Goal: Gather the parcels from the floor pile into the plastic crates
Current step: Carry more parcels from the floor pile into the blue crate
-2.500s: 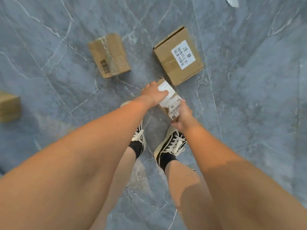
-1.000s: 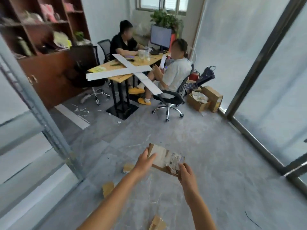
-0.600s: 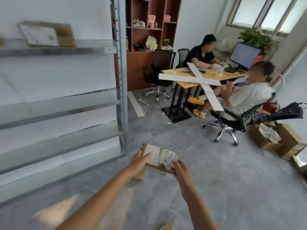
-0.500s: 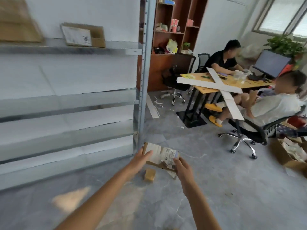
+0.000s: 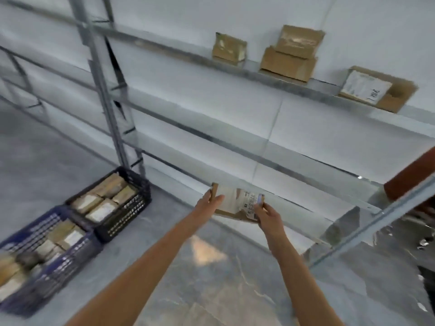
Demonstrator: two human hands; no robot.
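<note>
Head view takes in a grey marble-look floor (image 5: 211,274) and, running across the wall behind, a tall metal shelving rack (image 5: 235,71) with bare steel tiers. On its upper shelf sit four cardboard boxes: a small one (image 5: 228,48), a pair stacked one on the other (image 5: 289,57), and farther right a flat box with a white label (image 5: 376,89). Down on the floor at the left, by the rack's upright, stand two plastic crates touching end to end. The blue crate (image 5: 58,262) is nearer and holds a jumble of brown parcels; the black crate (image 5: 131,208) sits just beyond it, also packed with parcels lying flat, labels up. A reddish-brown edge of furniture (image 5: 414,175) pokes in at the right, too cut off to say what it is.

Both bare arms reach forward from the bottom of the view. Between the hands, held up off the floor in front of the rack's lower tiers and well to the right of the crates, is a small flat cardboard parcel (image 5: 235,203) with a white label and a barcode sticker on its top face. The left hand (image 5: 210,203) has its grip clamped on the parcel's left edge, thumb on top. The right hand (image 5: 268,215) grips the right edge, fingers curled round it by the barcode. The whole picture is smeared by motion, so finer print is unreadable
</note>
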